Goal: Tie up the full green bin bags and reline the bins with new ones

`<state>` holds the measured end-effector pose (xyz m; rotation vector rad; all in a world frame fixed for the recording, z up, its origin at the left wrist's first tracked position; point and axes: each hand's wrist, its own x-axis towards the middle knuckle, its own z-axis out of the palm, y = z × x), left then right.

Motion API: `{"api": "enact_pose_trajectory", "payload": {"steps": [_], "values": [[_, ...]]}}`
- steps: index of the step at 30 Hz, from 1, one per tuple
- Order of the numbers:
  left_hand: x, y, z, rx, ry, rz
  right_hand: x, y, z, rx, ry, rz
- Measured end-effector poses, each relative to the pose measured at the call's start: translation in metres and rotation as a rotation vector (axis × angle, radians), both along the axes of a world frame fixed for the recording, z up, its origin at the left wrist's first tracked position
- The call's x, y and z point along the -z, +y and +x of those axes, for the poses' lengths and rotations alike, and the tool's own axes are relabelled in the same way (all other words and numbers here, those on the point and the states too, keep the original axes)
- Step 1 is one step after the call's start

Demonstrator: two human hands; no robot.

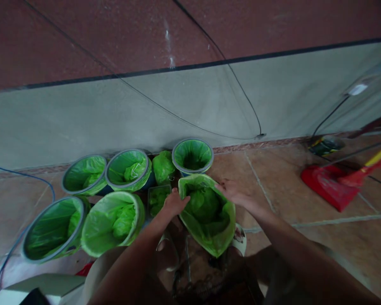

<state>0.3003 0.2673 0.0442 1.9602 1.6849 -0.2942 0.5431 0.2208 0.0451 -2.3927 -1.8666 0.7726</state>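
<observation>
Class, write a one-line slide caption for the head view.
Left hand and right hand hold the green bag open beside lined bins.

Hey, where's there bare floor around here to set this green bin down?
Free: the bare tile floor right of the green-lined bin at your right hand, bordered by the wall behind and the red dustpan farther right. Crowded: left of your left hand, five more lined bins stand packed close together up to the wall.
</observation>
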Motion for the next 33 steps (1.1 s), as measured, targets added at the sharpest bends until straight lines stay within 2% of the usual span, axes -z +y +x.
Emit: {"api": "enact_pose_trajectory", "payload": {"steps": [5, 8, 11, 14, 18, 21, 24, 27, 30, 33], "values": [[0.009, 0.008, 0.002, 0.030, 0.081, 0.043, 0.024, 0.006, -0.007, 0.051, -0.064, -0.069], [0.011, 0.019, -0.001, 0.009, 0.062, 0.085, 0.031, 0.006, -0.004, 0.038, -0.065, -0.077], [0.014, 0.027, -0.003, -0.013, 0.002, 0.091, 0.027, 0.006, -0.002, 0.027, -0.065, -0.057], [0.017, 0.029, -0.002, -0.047, -0.017, 0.119, 0.015, 0.008, -0.001, 0.060, -0.059, -0.009], [0.014, 0.032, -0.004, -0.094, -0.004, 0.242, -0.003, 0.010, 0.006, 0.141, -0.067, 0.040], [0.007, 0.034, -0.009, -0.093, 0.013, 0.337, -0.009, 0.011, 0.017, 0.199, -0.119, 0.026], [0.003, 0.035, -0.013, -0.080, 0.005, 0.380, -0.007, 0.010, 0.028, 0.213, -0.158, -0.043], [0.005, 0.035, -0.014, -0.086, -0.018, 0.356, 0.001, 0.009, 0.031, 0.155, -0.112, -0.103], [0.009, 0.036, -0.012, -0.078, -0.060, 0.278, 0.010, 0.009, 0.027, 0.099, -0.010, -0.066], [0.013, 0.040, -0.009, -0.050, -0.114, 0.240, 0.014, 0.012, 0.020, 0.076, 0.000, 0.009]]}}
